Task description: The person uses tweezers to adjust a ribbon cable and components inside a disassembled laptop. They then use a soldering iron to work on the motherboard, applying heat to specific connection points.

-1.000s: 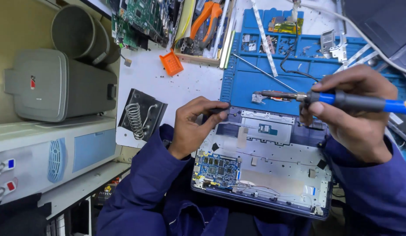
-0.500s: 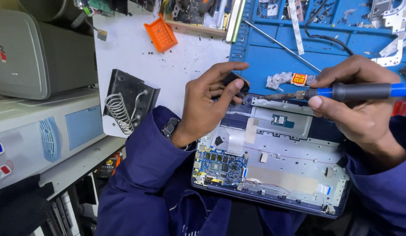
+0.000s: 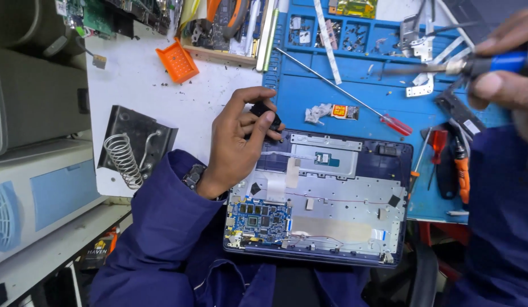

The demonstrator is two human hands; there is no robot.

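The left hand is curled, thumb and fingers pinching a small black part just above the top left corner of the opened laptop. Its wrist rests on the laptop's left edge, and the blue sleeve runs down toward the lap. The right hand is up at the far right, partly cut off, gripping a blue-handled soldering iron whose tip points left over the blue mat. Half a second ago that hand hovered low over the laptop; now it has lifted up and away, while the left has stayed on the black part. A red screwdriver lies on the mat, an orange tray on the white bench, and a coil stand sits left of the sleeve.
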